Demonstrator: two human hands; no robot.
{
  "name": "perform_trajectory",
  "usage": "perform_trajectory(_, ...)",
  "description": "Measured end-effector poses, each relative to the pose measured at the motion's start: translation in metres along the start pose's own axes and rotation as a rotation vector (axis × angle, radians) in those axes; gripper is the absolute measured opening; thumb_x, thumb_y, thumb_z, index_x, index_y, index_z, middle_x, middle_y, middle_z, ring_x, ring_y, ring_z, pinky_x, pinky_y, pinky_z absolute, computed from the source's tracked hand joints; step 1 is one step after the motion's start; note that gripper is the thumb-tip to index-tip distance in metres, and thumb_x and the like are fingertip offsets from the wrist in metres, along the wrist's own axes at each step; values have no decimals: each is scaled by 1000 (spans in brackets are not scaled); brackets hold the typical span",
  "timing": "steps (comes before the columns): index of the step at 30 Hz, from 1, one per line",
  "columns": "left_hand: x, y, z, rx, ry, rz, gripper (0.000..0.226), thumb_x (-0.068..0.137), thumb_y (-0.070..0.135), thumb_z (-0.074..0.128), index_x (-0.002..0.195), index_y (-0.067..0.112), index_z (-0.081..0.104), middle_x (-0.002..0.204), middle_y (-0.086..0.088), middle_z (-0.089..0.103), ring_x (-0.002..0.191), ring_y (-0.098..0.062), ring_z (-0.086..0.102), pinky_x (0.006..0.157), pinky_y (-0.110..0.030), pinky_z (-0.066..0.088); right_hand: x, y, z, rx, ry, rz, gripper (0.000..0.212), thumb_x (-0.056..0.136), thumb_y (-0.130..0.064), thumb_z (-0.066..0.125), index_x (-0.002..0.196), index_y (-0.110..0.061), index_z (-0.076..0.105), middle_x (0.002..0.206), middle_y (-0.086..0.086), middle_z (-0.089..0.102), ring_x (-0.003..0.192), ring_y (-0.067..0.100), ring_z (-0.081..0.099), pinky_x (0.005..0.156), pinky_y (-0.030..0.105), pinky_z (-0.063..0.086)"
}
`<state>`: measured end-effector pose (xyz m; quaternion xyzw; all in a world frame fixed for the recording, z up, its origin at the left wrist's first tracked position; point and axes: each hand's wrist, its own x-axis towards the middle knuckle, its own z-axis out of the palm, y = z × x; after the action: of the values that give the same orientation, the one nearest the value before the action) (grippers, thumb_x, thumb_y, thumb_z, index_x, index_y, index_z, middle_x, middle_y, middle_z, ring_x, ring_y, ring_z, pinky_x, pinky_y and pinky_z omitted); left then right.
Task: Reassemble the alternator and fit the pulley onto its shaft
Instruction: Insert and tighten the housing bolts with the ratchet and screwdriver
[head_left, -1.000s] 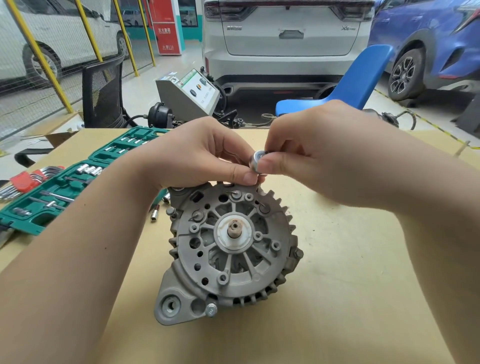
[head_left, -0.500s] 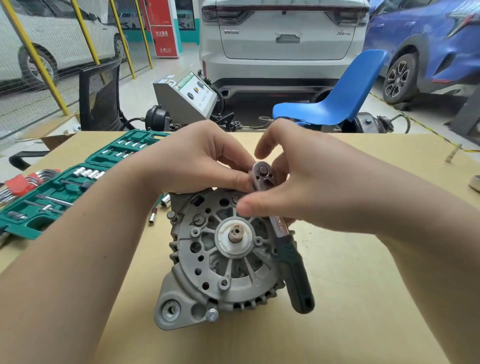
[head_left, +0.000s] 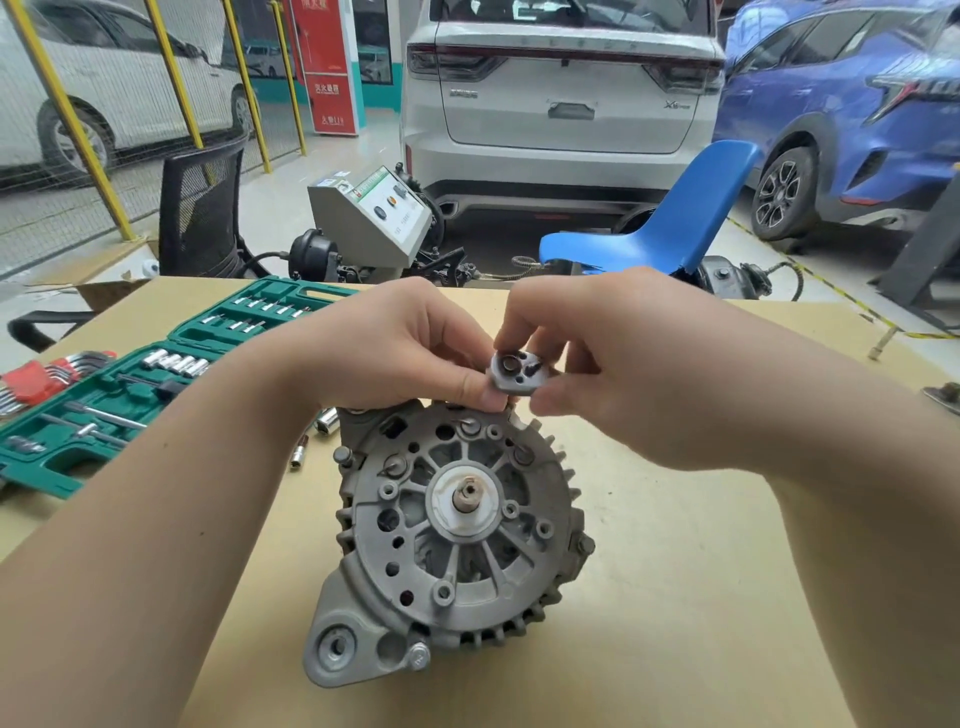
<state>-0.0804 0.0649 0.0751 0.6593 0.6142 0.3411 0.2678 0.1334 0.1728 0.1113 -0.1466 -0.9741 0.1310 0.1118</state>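
I see a green socket case (head_left: 130, 384) at the table's (head_left: 701, 597) left. My left hand (head_left: 384, 353) has curled fingers, thumb tip pinching the left edge of a small grey metal head (head_left: 516, 373). My right hand (head_left: 639, 364) pinches its top and right edge. The head sits between both grips, just above the alternator (head_left: 457, 525), which rests on the table with its shaft (head_left: 467, 496) facing me.

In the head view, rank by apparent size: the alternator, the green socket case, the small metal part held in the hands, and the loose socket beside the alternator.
1. Alternator and green socket case: similar, the alternator is nearer, so unranked.
2. Small metal part, pinched by both hands.
3. Loose socket.
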Motion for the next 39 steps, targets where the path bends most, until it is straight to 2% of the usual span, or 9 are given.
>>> perform_trajectory(5, -1, 1, 3, -10, 8, -27, 28, 83, 46, 86, 103, 26, 87, 93, -16, 80, 80, -21, 68, 80, -61, 59, 1, 0, -7, 26, 5, 21, 22, 89, -40, 79, 101, -48, 63, 88, -22, 65, 75, 1, 62, 71, 40, 58)
perform_trajectory(11, 1, -1, 5, -62, 60, 15, 15, 83, 29, 93, 95, 24, 86, 87, -5, 82, 76, -13, 74, 71, -25, 57, -1, -9, -2, -41, 74, 83, 29, 86, -56, 74, 89, -29, 63, 77, -12, 65, 67, 5, 62, 68, 37, 60)
perform_trajectory(16, 1, -2, 4, -53, 18, 49, 23, 83, 38, 89, 103, 26, 87, 97, -14, 82, 95, -47, 75, 90, -65, 58, -2, -3, 2, -70, 72, -32, 33, 82, -42, 83, 88, -31, 53, 75, -13, 61, 74, 7, 55, 67, 42, 55)
perform_trajectory(20, 0, -1, 3, -56, 2, 30, 25, 82, 41, 87, 104, 30, 87, 97, -8, 83, 86, -29, 77, 83, -51, 61, 2, 1, -2, -20, 68, -37, 25, 84, -33, 85, 91, -35, 61, 83, -19, 65, 85, 11, 63, 73, 43, 57)
perform_trajectory(23, 0, -1, 4, -63, 22, 11, 28, 81, 40, 89, 105, 26, 87, 97, -7, 83, 85, -22, 77, 81, -46, 63, 0, -2, -1, -2, 84, -2, 26, 78, -50, 81, 89, -33, 65, 83, -16, 68, 79, 6, 63, 70, 39, 57)
perform_trajectory(28, 0, 1, 5, -69, 66, 28, 31, 78, 43, 93, 98, 21, 86, 91, -12, 82, 81, -33, 77, 74, -49, 59, -3, -10, 9, -50, 132, -19, 31, 77, -51, 81, 82, -28, 62, 75, -10, 61, 69, 6, 54, 57, 32, 46)
perform_trajectory(31, 0, 1, 6, -67, 91, 16, 22, 78, 32, 95, 93, 19, 87, 87, -15, 81, 75, -21, 69, 69, -41, 52, -2, -6, 6, -145, 124, -65, 18, 86, -42, 78, 95, -32, 66, 83, -8, 62, 78, 15, 58, 65, 37, 52)
perform_trajectory(35, -2, 4, 5, -50, 74, -6, 30, 76, 29, 95, 102, 16, 88, 95, -13, 83, 84, -25, 73, 83, -56, 58, 2, -1, 1, -195, 78, -122, 29, 92, -21, 76, 109, -44, 70, 99, -11, 67, 98, 20, 62, 79, 42, 56)
perform_trajectory(39, -1, 1, 5, -44, 56, -8, 27, 81, 33, 92, 105, 21, 87, 98, -10, 83, 89, -33, 79, 86, -52, 62, 1, -2, 4, -127, 125, -49, 11, 90, -37, 76, 101, -36, 75, 87, -3, 65, 78, 21, 64, 69, 41, 58)
